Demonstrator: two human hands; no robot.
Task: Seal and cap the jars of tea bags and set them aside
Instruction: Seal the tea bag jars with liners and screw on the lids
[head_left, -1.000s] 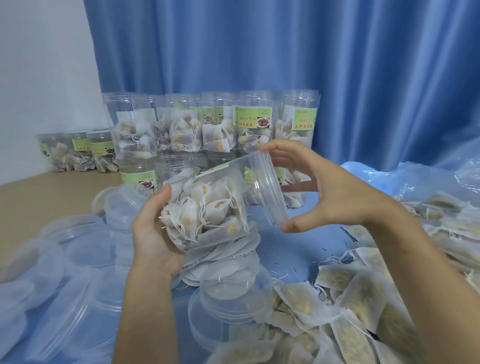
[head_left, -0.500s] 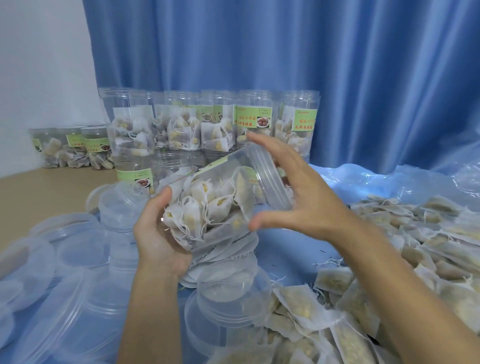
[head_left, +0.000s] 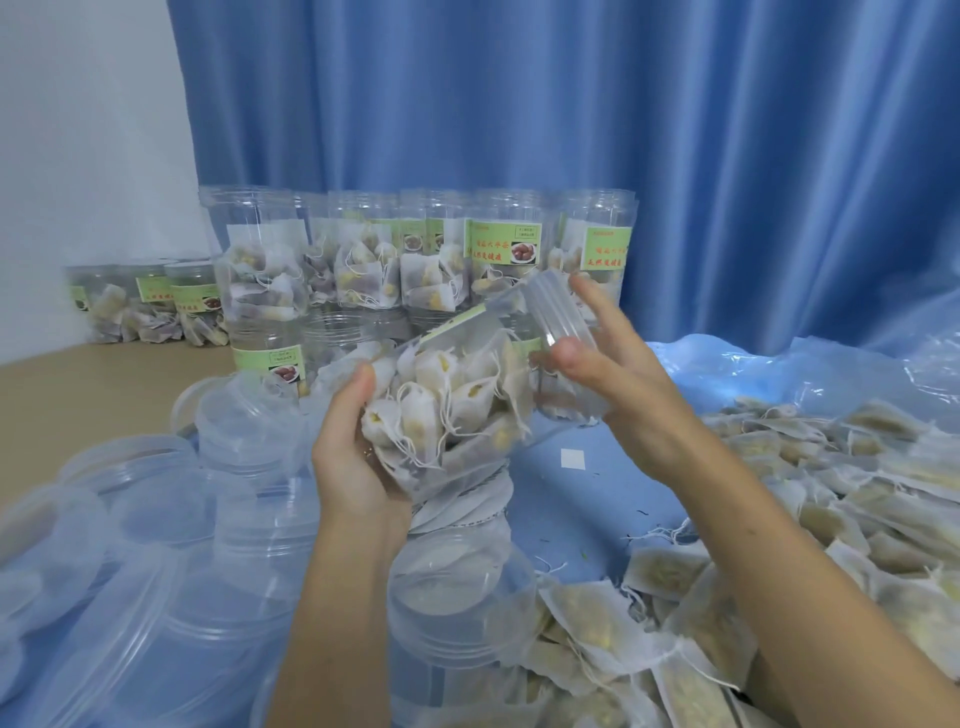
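Observation:
A clear plastic jar packed with white tea bags lies tilted in the middle, its mouth pointing up and to the right. My left hand grips its lower end from the left. My right hand holds the clear screw cap on the jar's mouth, thumb on the near side and fingers over the far rim. A stack of round white seal discs lies just below the jar. Whether a seal sits under the cap is hidden.
Several filled, labelled jars stand stacked against the blue curtain, more at the far left. Loose clear caps cover the left side. An open jar lies near me. Loose tea bags are heaped on the right.
My right hand has turned around the cap, thumb sliding toward the jar's right side. The jar stays in my left hand's grip, raised slightly.

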